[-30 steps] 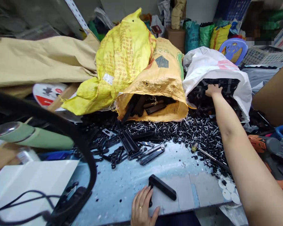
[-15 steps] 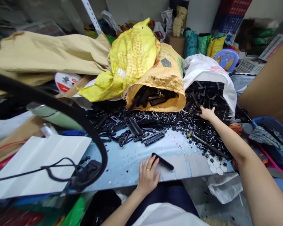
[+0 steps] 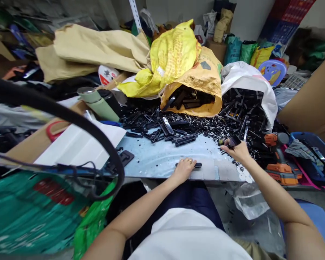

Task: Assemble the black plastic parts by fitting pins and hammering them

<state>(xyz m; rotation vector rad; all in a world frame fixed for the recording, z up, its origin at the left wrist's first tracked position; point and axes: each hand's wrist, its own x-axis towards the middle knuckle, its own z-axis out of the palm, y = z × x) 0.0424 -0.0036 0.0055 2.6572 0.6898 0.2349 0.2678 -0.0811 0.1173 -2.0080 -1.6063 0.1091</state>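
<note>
My left hand (image 3: pixel 184 167) lies curled over a long black plastic bar (image 3: pixel 197 165) on the light blue table (image 3: pixel 157 159) near its front edge. My right hand (image 3: pixel 237 150) hovers over the right side of the table with its fingers closed on a small black plastic part (image 3: pixel 234 140). Just beyond it lies a heap of small black pins and long black parts (image 3: pixel 206 128). A white sack (image 3: pixel 249 81) full of black parts lies open behind my right hand. An orange-yellow sack (image 3: pixel 203 77) with more black pieces lies open next to it.
An orange power drill (image 3: pixel 278 162) lies right of my right hand, beside a blue bin (image 3: pixel 314 144). A green flask (image 3: pixel 97 103), white sheets (image 3: pixel 78 146) and a thick black cable loop (image 3: pixel 70 119) fill the left. Tan and yellow bags pile at the back.
My right hand pulled back out of the white sack to the table's right side, now gripping a black part. The view tilted down and my left hand stayed on the black bar.
</note>
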